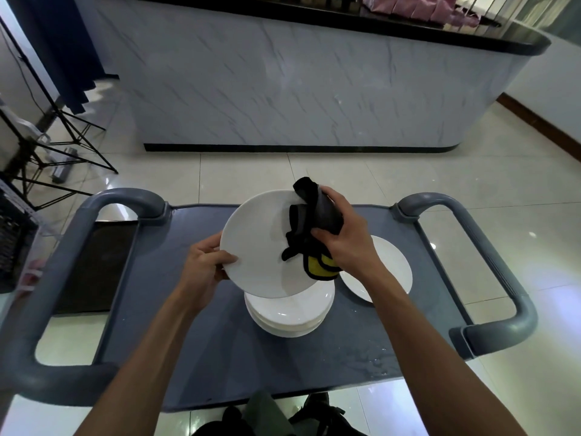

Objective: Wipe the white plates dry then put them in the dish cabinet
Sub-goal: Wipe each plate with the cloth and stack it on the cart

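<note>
A long counter (298,89) with a pale, veined marble-look front and a glossy black top curves away across shiny cream floor tiles (408,177). Nearer stands a grey-blue plastic cart (195,341), its matte top flanked by rounded loop handles and beaded with water near the right front corner. On it sits a stack (287,313) of smooth round white plates, and one more plate (386,262) lies flat just to the right. Above the stack, a tilted white plate (257,243) is held up. The left hand (204,269) grips its left rim, thumb on the face, fingers curled behind. The right hand (345,234) clutches a bunched black-and-yellow cloth (309,234) against the plate's right side.
</note>
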Demonstrator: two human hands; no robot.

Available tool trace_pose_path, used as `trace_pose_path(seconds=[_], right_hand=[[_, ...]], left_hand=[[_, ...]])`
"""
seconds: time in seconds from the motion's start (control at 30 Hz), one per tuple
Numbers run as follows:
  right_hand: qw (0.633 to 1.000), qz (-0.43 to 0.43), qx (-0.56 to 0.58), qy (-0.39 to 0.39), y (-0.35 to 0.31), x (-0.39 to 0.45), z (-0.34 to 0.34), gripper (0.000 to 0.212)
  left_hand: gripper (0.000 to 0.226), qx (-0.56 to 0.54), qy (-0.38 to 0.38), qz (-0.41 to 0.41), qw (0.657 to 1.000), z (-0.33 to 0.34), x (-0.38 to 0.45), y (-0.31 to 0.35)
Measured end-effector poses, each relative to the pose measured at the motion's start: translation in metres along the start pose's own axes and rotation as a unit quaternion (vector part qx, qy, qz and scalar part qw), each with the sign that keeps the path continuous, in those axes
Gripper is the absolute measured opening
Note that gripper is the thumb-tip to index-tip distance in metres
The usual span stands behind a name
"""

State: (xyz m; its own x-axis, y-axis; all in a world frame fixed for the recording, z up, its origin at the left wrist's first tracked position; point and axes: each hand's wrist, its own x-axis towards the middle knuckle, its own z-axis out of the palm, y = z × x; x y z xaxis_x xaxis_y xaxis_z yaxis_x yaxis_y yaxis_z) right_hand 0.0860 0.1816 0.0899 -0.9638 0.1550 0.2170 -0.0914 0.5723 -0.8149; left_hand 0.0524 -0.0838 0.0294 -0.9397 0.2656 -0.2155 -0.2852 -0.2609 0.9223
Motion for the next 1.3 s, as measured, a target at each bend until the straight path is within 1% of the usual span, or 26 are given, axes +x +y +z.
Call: trace_pose_path(seconds=[0.07,0.17,0.27,0.43,0.5,0.57,0.63,0.67,0.73,0.8,0.87,0.97,1.07,1.13,1.23,1.3], right_hand=[[1.000,-0.016,0.006,0.022,-0.003,-0.005,0.001,0.080],[0.996,-0.058,-0.028,0.056,-0.007,-0.010,0.005,0.080],[0.990,-0.100,-0.065,0.081,-0.010,-0.015,0.006,0.079],[0.978,-0.140,-0.112,0.104,-0.011,-0.022,0.002,0.078],[0.972,-0.154,-0.136,0.114,-0.009,-0.024,0.000,0.075],[0.968,-0.162,-0.151,0.123,-0.008,-0.026,-0.002,0.071],[0.965,-0.169,-0.155,0.130,-0.007,-0.029,-0.001,0.069],[0.963,-0.171,-0.157,0.134,-0.006,-0.030,0.001,0.068],[0.961,-0.175,-0.162,0.138,-0.003,-0.032,0.004,0.067],[0.956,-0.191,-0.173,0.138,0.002,-0.032,0.007,0.066],[0.948,-0.218,-0.185,0.137,0.005,-0.034,0.011,0.066],[0.940,-0.243,-0.195,0.140,0.008,-0.038,0.020,0.067],[0.927,-0.275,-0.208,0.145,0.010,-0.043,0.028,0.064],[0.920,-0.293,-0.217,0.146,0.013,-0.046,0.031,0.061],[0.914,-0.309,-0.226,0.135,0.017,-0.050,0.032,0.052],[0.917,-0.312,-0.221,0.116,0.021,-0.052,0.031,0.050]], left_hand=[[0.042,-0.003,0.011,-0.003,1.000,0.002,0.002,-0.002],[0.031,0.003,0.028,-0.006,1.000,0.007,0.006,-0.005],[0.027,0.014,0.036,-0.019,0.999,0.013,0.009,-0.007],[0.027,0.030,0.039,-0.040,0.998,0.017,0.010,-0.014],[0.025,0.020,0.033,-0.051,0.998,0.015,0.008,-0.018],[0.021,0.035,0.067,-0.055,0.996,0.013,0.005,-0.024],[0.016,0.077,0.135,-0.054,0.986,0.012,0.001,-0.030],[0.015,0.086,0.157,-0.064,0.982,0.012,-0.001,-0.031],[0.024,0.059,0.154,-0.123,0.979,0.014,-0.004,-0.030],[0.042,0.008,0.119,-0.184,0.976,0.018,-0.007,-0.024],[0.059,-0.016,0.090,-0.210,0.973,0.022,-0.009,-0.016],[0.080,-0.021,0.052,-0.242,0.969,0.028,-0.009,-0.006],[0.086,-0.060,0.032,-0.271,0.960,0.029,-0.008,-0.002],[0.076,-0.087,0.030,-0.278,0.956,0.031,-0.008,-0.001],[0.040,-0.138,0.038,-0.280,0.949,0.032,-0.009,-0.003],[0.029,-0.167,0.049,-0.274,0.946,0.033,-0.009,-0.004]])
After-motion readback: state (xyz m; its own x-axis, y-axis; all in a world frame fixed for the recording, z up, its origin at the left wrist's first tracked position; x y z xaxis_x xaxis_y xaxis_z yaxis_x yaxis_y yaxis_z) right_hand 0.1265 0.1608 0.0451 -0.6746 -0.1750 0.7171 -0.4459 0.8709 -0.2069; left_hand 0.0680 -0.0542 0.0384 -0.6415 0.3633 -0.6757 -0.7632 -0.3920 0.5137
